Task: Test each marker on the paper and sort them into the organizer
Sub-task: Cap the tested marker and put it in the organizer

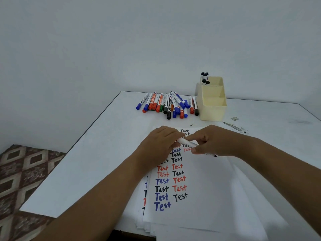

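I see both forearms reaching fwd, hands meeting mid-frame. L hand [160,141] fingers curled, gripping. R hand [211,141] pinching w/ thumb + fingers.

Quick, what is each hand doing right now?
Left hand: grips one end of the marker.
Right hand: pinches the same marker.
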A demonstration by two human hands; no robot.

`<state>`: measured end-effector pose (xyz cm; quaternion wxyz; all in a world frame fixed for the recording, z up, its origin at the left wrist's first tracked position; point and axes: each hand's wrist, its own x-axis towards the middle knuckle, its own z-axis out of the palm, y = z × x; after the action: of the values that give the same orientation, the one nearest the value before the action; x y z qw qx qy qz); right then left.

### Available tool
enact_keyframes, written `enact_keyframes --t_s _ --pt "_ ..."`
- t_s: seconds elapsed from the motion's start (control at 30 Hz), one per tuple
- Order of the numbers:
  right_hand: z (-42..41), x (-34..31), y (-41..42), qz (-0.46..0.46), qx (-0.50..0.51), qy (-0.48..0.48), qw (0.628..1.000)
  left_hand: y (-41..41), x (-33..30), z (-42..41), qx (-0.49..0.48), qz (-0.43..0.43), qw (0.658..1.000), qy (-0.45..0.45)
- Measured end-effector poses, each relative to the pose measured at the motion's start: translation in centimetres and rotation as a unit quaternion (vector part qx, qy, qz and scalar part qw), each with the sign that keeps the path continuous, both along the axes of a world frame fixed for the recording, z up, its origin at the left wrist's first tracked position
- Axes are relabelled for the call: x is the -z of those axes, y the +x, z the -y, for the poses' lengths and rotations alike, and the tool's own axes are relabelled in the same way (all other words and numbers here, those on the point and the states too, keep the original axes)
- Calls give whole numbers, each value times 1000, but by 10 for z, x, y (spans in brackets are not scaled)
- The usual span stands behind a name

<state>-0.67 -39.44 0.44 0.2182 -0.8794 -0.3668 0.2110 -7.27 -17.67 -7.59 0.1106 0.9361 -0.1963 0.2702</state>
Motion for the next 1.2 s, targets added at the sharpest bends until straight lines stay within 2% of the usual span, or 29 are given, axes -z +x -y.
enact_keyframes --t_s 0.2,0.3,0.4,0.47,0.57,0.67,0.8,0.87,1.07,1.2 --pt "-3 -11 -3 32 -29 -50 998 -9 -9 6 -17 -82 996 -19" --pt "-4 -14 -5 95 -50 -102 989 -11 -17 9 -33 -119 992 -16" --pt "-3 -17 -1 144 -31 -105 983 -11 -18 9 -81 -173 976 -102" --pt "-2 -16 4 162 -2 -66 985 -9 -15 6 -106 -167 966 -166" --pt "-2 -12 10 143 57 75 985 -8 -12 7 -127 -155 957 -211" --pt "-9 -7 6 91 108 205 969 -6 -12 7 -140 -148 960 -192" --pt "-20 0 -1 -4 168 334 928 -2 -11 5 -150 -161 961 -165" --pt "-25 4 -4 -23 182 360 915 -2 -11 5 -153 -157 962 -159" --pt "-32 13 -8 -18 199 367 909 -4 -12 6 -150 -148 962 -173" --pt "-35 17 -10 -61 208 384 897 -9 -17 8 -136 -152 958 -202"
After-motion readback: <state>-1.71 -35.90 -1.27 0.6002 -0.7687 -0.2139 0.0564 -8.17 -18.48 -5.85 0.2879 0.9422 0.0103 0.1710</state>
